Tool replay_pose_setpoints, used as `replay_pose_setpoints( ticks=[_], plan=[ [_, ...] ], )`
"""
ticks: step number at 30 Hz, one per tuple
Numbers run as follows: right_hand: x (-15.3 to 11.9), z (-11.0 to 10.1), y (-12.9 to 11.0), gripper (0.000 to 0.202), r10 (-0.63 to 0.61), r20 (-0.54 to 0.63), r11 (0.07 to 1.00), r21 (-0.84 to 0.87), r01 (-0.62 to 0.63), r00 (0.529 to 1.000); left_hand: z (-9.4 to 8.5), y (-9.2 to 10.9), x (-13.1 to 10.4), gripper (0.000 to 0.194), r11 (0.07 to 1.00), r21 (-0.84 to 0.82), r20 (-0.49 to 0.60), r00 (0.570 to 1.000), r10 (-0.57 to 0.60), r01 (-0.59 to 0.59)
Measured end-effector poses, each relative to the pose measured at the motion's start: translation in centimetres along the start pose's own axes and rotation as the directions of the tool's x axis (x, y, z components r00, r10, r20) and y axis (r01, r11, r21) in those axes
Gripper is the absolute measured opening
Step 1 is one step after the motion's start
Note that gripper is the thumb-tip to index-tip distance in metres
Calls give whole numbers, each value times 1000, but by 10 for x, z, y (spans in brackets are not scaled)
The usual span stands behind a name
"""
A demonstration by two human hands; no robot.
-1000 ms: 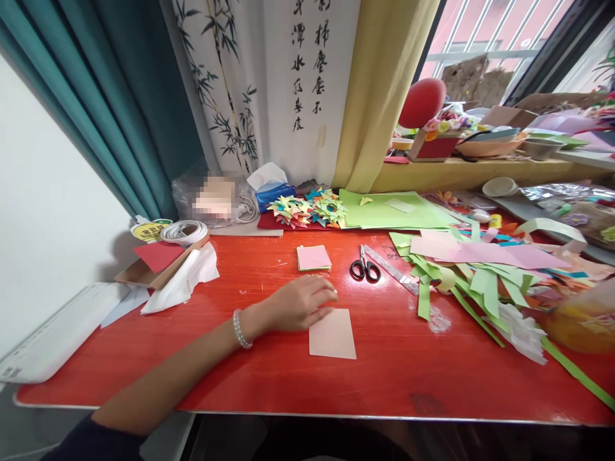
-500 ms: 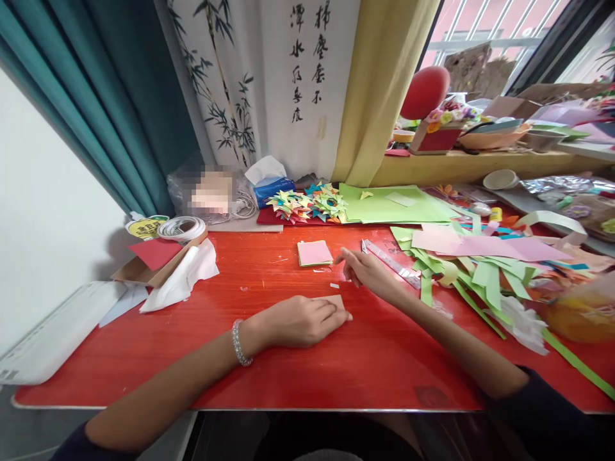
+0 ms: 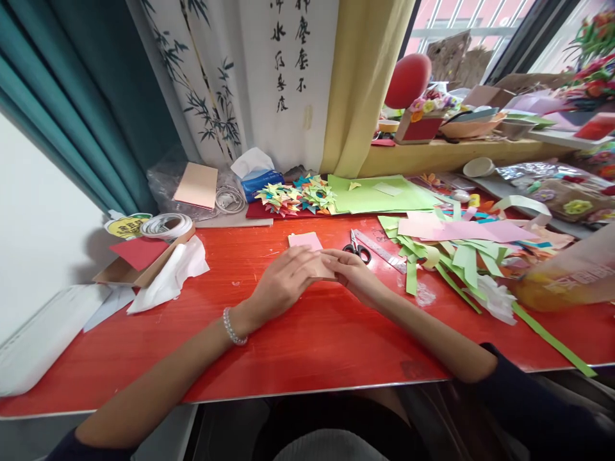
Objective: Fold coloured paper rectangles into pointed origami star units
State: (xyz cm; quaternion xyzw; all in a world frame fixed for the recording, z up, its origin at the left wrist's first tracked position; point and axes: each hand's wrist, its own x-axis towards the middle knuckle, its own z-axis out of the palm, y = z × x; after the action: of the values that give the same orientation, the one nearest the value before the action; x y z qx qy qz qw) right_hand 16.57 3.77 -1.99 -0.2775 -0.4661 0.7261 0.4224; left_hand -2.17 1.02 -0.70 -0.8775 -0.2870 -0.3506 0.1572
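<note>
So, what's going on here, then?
A person sitting at a glossy red table is handling a pale pinkish piece of paper. The bare right hand grips its right side, while the left hand, with a clear beaded bracelet at the wrist, covers its left part. Just beyond are a small pink-topped paper stack and black-handled metal scissors, with light green paper strips heaped to the right.

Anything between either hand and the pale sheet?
Nothing visible: the left hand and right hand are both on the pale sheet. The scissors lie beyond the right hand, not between it and the sheet.
</note>
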Motion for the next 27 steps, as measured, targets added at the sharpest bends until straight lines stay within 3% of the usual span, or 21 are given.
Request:
replay_pose_setpoints(
  ticks=[1,3,6,9,13,16,20,27],
  plan=[
    [0,1,1,26,-22,-6,1000,9,22,1000,2,0,1,11,988,-81,-10,992,-129,128],
    [-1,3,1,27,-19,3,1000,25,19,1000,4,0,2,13,904,-233,21,932,-363,357],
    [-4,8,0,25,44,14,994,99,-46,999,4,-1,3,14,761,-378,151,846,-511,527],
    [-6,13,0,29,23,34,986,162,-29,999,3,-3,3,15,712,-419,223,824,-521,564],
    [-7,15,3,43,-75,92,996,44,71,993,1,-3,6,15,643,-430,253,768,-588,634],
    [-5,13,4,33,-121,109,991,-46,127,987,-2,-2,9,20,576,-461,283,727,-625,675],
    [-4,12,2,23,-151,46,984,-93,155,987,-4,0,12,29,587,-469,287,742,-605,660],
    [-8,15,-1,27,-170,-7,972,-167,167,985,-5,8,13,23,563,-500,300,742,-600,658]
  ],
)
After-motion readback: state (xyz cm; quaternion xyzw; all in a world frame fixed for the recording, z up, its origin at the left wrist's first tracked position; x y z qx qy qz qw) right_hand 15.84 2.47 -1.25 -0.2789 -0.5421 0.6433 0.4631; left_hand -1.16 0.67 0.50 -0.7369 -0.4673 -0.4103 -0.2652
